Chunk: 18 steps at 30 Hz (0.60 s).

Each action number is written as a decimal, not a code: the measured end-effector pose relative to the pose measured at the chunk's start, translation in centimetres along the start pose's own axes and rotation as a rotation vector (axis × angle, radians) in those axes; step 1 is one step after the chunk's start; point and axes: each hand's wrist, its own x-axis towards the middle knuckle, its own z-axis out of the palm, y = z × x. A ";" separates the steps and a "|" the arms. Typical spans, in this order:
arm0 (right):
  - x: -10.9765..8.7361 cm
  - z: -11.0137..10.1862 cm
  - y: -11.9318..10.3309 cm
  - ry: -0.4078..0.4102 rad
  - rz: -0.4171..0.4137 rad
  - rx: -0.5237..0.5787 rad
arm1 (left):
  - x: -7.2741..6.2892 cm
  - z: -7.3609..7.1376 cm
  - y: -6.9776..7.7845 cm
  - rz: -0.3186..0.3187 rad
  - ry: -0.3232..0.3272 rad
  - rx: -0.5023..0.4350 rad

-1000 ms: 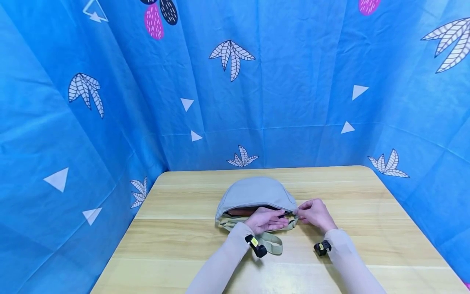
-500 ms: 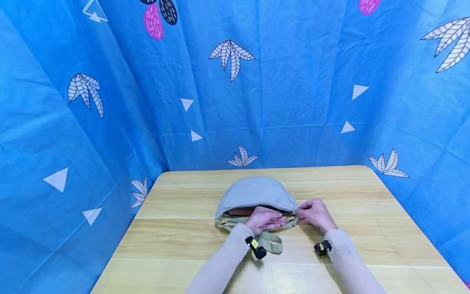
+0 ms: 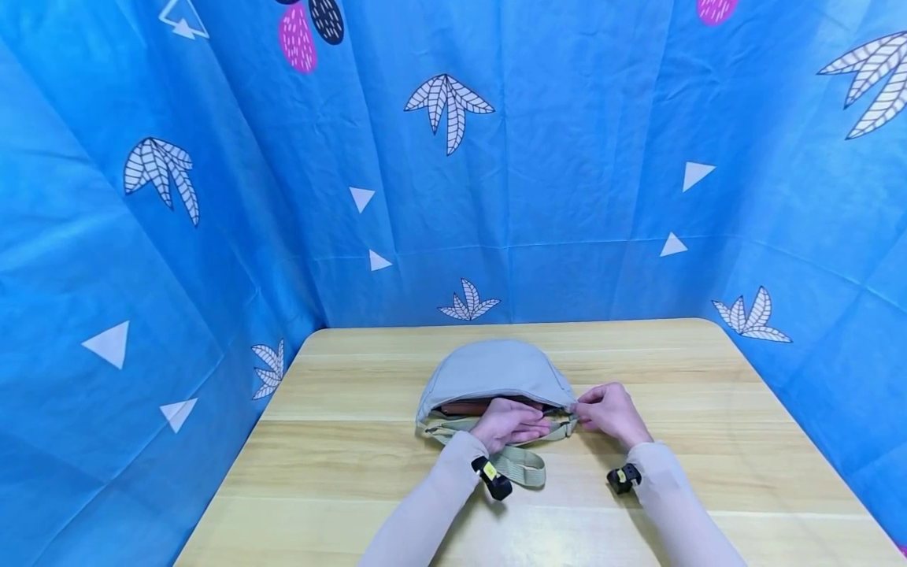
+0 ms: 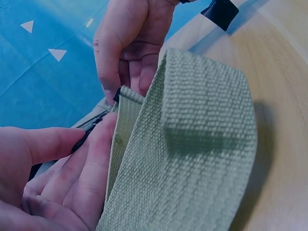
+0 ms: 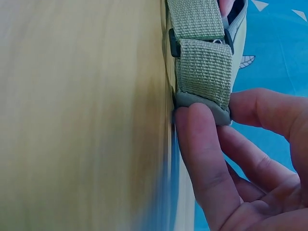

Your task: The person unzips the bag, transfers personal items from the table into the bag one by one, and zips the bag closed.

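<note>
A grey crossbody bag (image 3: 496, 370) lies on the table, its front zip opening gaping towards me. Something brown (image 3: 460, 408) shows inside. My left hand (image 3: 505, 424) is at the opening; in the left wrist view its thumb and forefinger pinch a black zipper pull (image 4: 81, 141). At the bag's right end, my right hand (image 3: 611, 413) pinches the grey end tab (image 5: 207, 107) between thumb and fingers, as the right wrist view shows. Pale green webbing strap (image 4: 207, 101) loops up in front of the left hand and hides part of the zip.
A strap loop (image 3: 524, 466) lies on the wooden table (image 3: 340, 465) in front of the bag. A black slider buckle (image 5: 174, 43) sits on the webbing near the right hand. Blue patterned cloth (image 3: 567, 197) hangs behind the table and at both sides.
My left hand has shifted slightly to the left along the opening, with its fingers drawn in a little. The right hand and the bag stay almost where they were.
</note>
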 end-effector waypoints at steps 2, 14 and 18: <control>0.0 0.0 0.0 0.000 -0.002 0.006 | -0.1 -0.1 0.0 -0.002 0.002 0.004; -0.3 -0.1 -0.2 -0.010 -0.008 0.033 | -0.6 -0.3 0.4 -0.011 -0.006 -0.017; -0.4 -0.1 -0.2 -0.014 -0.012 0.042 | -0.6 -0.3 0.4 -0.019 -0.013 -0.028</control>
